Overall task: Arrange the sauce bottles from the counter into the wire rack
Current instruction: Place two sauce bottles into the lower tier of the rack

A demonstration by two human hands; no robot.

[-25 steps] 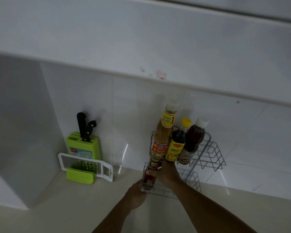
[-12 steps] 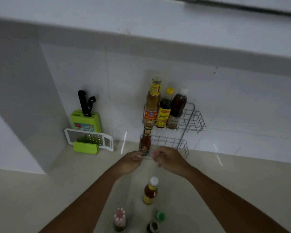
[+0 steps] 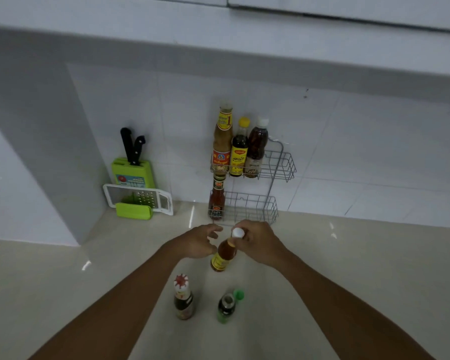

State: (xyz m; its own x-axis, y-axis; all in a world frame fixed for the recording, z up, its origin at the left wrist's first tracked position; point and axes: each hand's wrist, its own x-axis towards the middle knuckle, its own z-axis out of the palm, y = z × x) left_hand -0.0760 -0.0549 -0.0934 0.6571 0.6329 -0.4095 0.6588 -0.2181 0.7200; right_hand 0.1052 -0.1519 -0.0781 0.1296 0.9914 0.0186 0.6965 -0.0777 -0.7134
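A two-tier wire rack (image 3: 281,167) stands against the tiled wall. Its upper tier holds three bottles: a tall orange-brown one (image 3: 222,141), a dark one with a yellow cap (image 3: 239,149) and a dark one with a white cap (image 3: 256,149). A red sauce bottle (image 3: 217,201) stands at the left end of the lower tier. My right hand (image 3: 260,242) grips the neck of an amber bottle with a white cap (image 3: 224,253), tilted over the counter. My left hand (image 3: 200,241) hovers open just left of it. Two more bottles stand nearer me: a red-and-white-capped one (image 3: 183,298) and a green one (image 3: 226,307).
A green knife block (image 3: 132,172) with two black-handled knives and a white-and-green grater (image 3: 138,201) lean at the back left. A side wall (image 3: 37,152) closes off the left. An overhead ledge (image 3: 218,48) juts out above the rack.
Both hands pulled back from the lower tier, leaving the red sauce bottle there. My right hand then took hold of the amber white-capped bottle on the counter and tilted it.
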